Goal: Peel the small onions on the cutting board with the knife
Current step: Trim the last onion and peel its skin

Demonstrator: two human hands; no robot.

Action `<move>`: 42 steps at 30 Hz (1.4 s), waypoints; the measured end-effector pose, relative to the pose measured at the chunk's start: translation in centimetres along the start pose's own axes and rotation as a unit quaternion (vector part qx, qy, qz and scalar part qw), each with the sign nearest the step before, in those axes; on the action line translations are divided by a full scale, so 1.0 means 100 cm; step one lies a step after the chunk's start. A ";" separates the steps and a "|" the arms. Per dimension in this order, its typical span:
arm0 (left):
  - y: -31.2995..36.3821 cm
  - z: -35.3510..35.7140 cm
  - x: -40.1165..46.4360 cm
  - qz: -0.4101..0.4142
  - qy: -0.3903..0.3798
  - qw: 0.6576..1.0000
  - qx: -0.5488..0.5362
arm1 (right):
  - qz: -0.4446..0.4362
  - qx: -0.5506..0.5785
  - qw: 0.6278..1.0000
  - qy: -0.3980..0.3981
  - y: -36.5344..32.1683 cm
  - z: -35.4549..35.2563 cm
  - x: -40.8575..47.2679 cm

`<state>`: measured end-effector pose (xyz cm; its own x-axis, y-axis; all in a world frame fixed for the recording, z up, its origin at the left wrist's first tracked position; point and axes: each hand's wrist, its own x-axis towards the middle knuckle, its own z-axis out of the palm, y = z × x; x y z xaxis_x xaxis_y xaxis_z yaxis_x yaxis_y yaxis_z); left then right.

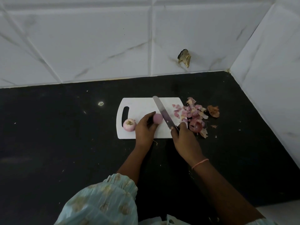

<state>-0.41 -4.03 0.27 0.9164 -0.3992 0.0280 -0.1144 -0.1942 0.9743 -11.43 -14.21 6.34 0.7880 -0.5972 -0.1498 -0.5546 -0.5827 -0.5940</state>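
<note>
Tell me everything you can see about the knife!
The knife has a long, flat, shiny blade that looks like metal, with a rounded tip pointing away toward the wall. Its dark handle is mostly hidden inside the right hand, which grips it. The blade slants across the white cutting board, right beside the small pinkish onion that the left hand holds. It seems to touch the onion's side, though that is hard to tell. Onion peels lie to its right.

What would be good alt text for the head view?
A left hand holds a small onion on a white cutting board while the right hand lays a knife beside it. Peels lie right; another onion sits left.
</note>
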 end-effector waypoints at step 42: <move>-0.003 -0.003 0.004 0.015 -0.004 0.999 -0.050 | -0.061 -0.213 0.975 -0.033 -0.001 0.004 -0.002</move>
<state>0.13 -3.86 0.02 0.9099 -0.4111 0.0561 -0.1029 -0.0926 0.9904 -11.40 -13.84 6.11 0.8624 -0.4810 -0.1577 -0.5058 -0.8313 -0.2307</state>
